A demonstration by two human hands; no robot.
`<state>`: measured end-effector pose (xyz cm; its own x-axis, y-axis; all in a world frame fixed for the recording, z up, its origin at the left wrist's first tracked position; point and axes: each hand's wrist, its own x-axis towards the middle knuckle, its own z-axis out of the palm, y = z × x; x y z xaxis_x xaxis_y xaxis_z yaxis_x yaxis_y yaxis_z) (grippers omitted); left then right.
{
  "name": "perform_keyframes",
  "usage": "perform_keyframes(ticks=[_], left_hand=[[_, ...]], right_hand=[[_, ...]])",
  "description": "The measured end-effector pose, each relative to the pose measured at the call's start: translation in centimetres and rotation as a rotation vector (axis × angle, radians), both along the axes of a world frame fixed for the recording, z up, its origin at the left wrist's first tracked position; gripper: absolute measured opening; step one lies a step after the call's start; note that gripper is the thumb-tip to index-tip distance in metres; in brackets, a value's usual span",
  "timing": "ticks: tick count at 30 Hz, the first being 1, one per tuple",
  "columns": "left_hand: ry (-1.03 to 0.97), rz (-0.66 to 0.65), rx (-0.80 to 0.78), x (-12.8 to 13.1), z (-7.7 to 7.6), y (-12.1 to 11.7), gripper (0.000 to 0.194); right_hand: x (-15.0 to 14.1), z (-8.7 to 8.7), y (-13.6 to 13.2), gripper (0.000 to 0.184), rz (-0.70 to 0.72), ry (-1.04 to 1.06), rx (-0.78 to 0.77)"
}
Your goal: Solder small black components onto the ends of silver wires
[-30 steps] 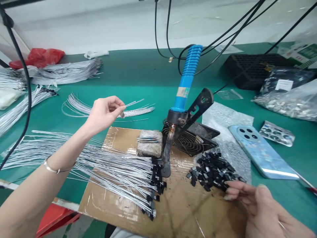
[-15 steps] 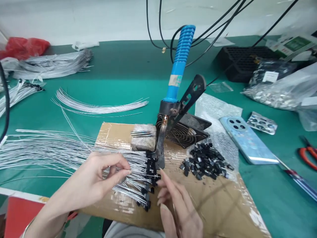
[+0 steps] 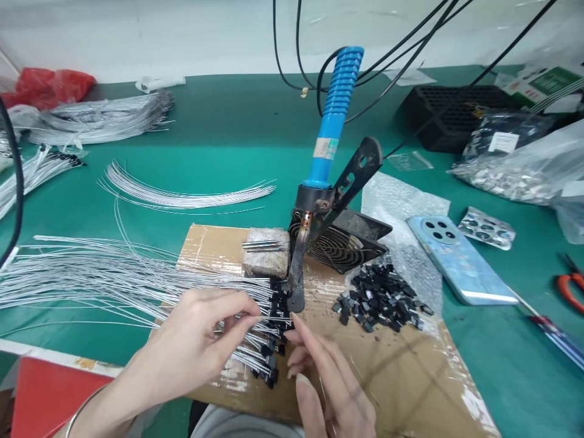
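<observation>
My left hand (image 3: 196,347) pinches thin silver wires (image 3: 114,277) between thumb and forefinger, close to the row of black parts (image 3: 276,328) fitted on the wire ends. My right hand (image 3: 328,383) hovers beside it, index finger stretched toward those parts, other fingers loosely curled; I cannot make out anything in it. Both hands are over a taped cardboard sheet (image 3: 396,371). A soldering iron with a blue handle (image 3: 335,115) stands in a dark holder (image 3: 301,267) just behind them. A pile of loose black parts (image 3: 381,295) lies to the right.
A small fan (image 3: 342,243) and a grey block (image 3: 264,258) sit behind the iron. More wire bundles (image 3: 182,194) lie on the green table, far left too. A phone (image 3: 460,258), plastic bags (image 3: 520,167), a black tray (image 3: 451,112) and red-handled cutters (image 3: 570,286) are on the right.
My left hand came down from the loose wires to the wire row on the cardboard and now pinches nearer the black ends. My right hand moved from the loose pile to beside it.
</observation>
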<state>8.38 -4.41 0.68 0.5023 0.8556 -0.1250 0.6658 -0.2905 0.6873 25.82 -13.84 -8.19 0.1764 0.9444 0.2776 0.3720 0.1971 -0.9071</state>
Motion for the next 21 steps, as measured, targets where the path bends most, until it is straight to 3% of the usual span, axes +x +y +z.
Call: perform_keyframes(ticks=[5, 8, 10, 15, 21], left_hand=[[-0.001, -0.025, 0.058, 0.4, -0.4, -0.5, 0.017], [0.036, -0.053, 0.066, 0.4, -0.3, -0.5, 0.017], [0.061, -0.087, -0.014, 0.4, -0.1, -0.3, 0.018], [0.076, -0.095, -0.351, 0.7, -0.2, 0.6, 0.023], [0.024, -0.022, -0.415, 1.0, -1.2, -0.2, 0.023]], right_hand=[[0.3, 0.3, 0.2, 0.04, -0.006, 0.121, -0.035], [1.4, 0.9, 0.8, 0.028, -0.007, 0.179, -0.11], [2.0, 1.3, 1.3, 0.02, 0.017, 0.2, -0.165], [2.7, 1.5, 2.2, 0.027, 0.232, 0.189, -0.205], [3.0, 1.2, 2.3, 0.024, 0.255, 0.026, -0.056]])
